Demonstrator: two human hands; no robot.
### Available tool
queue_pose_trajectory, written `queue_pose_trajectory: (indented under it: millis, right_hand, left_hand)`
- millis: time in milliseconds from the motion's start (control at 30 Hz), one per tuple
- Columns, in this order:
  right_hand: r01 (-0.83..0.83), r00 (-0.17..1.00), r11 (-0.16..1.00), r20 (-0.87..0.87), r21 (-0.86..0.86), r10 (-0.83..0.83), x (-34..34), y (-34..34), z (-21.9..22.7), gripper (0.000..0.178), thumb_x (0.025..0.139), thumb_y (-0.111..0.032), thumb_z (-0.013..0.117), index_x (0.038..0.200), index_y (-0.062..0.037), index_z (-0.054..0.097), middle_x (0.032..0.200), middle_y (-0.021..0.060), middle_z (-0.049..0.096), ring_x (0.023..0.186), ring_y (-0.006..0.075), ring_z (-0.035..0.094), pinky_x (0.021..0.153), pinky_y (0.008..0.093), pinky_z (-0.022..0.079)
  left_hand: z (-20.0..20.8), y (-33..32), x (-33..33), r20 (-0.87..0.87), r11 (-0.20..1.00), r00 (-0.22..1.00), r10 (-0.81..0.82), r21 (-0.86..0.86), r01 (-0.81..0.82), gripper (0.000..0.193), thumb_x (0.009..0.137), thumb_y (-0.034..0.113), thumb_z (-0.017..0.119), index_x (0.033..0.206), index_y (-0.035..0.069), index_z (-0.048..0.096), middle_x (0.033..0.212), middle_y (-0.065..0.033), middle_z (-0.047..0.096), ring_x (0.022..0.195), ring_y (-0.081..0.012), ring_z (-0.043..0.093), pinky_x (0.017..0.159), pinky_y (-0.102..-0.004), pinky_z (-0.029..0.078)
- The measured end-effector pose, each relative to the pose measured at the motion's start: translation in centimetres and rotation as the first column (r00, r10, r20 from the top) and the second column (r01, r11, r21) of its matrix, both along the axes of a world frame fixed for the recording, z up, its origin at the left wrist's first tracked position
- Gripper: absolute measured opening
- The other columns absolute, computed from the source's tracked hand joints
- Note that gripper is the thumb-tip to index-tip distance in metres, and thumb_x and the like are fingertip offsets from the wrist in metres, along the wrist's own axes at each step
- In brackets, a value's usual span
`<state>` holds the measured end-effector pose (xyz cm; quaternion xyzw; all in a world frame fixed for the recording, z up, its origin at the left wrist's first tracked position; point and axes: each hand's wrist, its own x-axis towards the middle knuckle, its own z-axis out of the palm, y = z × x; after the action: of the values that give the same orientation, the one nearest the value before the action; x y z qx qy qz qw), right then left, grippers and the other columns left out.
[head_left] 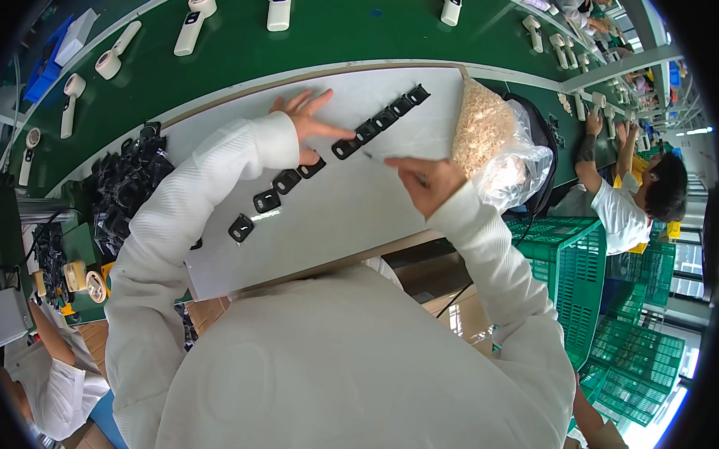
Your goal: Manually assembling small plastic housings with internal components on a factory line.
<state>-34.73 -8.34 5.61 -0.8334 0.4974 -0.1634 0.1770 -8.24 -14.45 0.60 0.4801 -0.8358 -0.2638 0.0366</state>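
A diagonal row of small black plastic parts (pixel 384 119) lies on the white work board (pixel 335 223). My left hand (pixel 304 126) is spread over the row's middle, its fingers apart. Its index fingertip is at a black part (pixel 345 148), and the thumb rests by another black part (pixel 311 168) lower in the row. Just right of the row, my right hand (pixel 432 183) is closed with the index finger pointing left. A small grey tip shows just ahead of that finger; what the hand holds is too small to name.
A clear bag of beige small pieces (pixel 484 126) stands at the board's right end. Black wrapped parts (pixel 129 182) are heaped at the left. White handheld devices (pixel 190 28) sit on the green conveyor (pixel 335 43) behind. Green crates (pixel 570 266) stand at right; other people work nearby.
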Motion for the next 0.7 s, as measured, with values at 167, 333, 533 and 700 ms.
queue_pose_trajectory:
  millis: [167,333,533,700]
  right_hand:
    - [0.056,0.998,0.998,0.035,-0.022,-0.055,0.5,-1.1,-0.8,0.029,0.078,-0.006,0.06,0.098,-0.0192,0.076,0.061,0.009,0.065,0.048,0.0249,0.056,0.051,0.0318,0.049]
    - [0.006,0.985,1.0,-0.174,0.026,-0.001,-2.9,-0.1,-0.5,0.029,0.08,-0.008,0.059,0.1,-0.0201,0.075,0.066,0.0086,0.068,0.053,0.0269,0.061,0.055,0.0328,0.053]
    - [0.103,0.99,0.995,0.094,0.01,-0.103,-2.3,-4.0,-0.5,0.029,0.08,-0.002,0.061,0.102,-0.0154,0.075,0.061,0.0053,0.063,0.047,0.0141,0.048,0.049,0.026,0.044]
    - [0.082,0.99,0.997,-0.11,-0.016,-0.083,-3.1,-2.8,-0.1,0.026,0.081,-0.009,0.061,0.1,-0.0202,0.075,0.066,0.0073,0.067,0.051,0.0213,0.055,0.053,0.0305,0.049]
  left_hand:
    - [1.0,-0.7,-2.1,0.015,1.0,1.0,-0.01,0.021,0.01,0.067,0.072,0.012,0.072,0.127,0.048,0.057,0.162,-0.0054,0.006,0.147,-0.0358,-0.005,0.114,-0.0638,-0.002]
    - [1.8,-0.9,-3.2,0.232,0.995,0.97,-0.067,0.082,0.049,0.069,0.072,0.014,0.072,0.129,0.049,0.054,0.162,-0.0063,0.004,0.148,-0.035,-0.007,0.114,-0.0638,-0.003]
    - [-0.7,-4.1,-4.9,-0.028,0.995,0.995,-0.092,-0.029,0.091,0.068,0.072,0.016,0.073,0.129,0.048,0.055,0.161,-0.0072,0.006,0.148,-0.0354,-0.004,0.114,-0.0639,-0.001]
    - [1.3,-3.3,-6.7,0.112,1.0,0.994,-0.016,-0.023,0.019,0.061,0.072,0.019,0.074,0.125,0.046,0.059,0.16,-0.008,0.012,0.147,-0.0362,0.001,0.114,-0.0639,0.001]
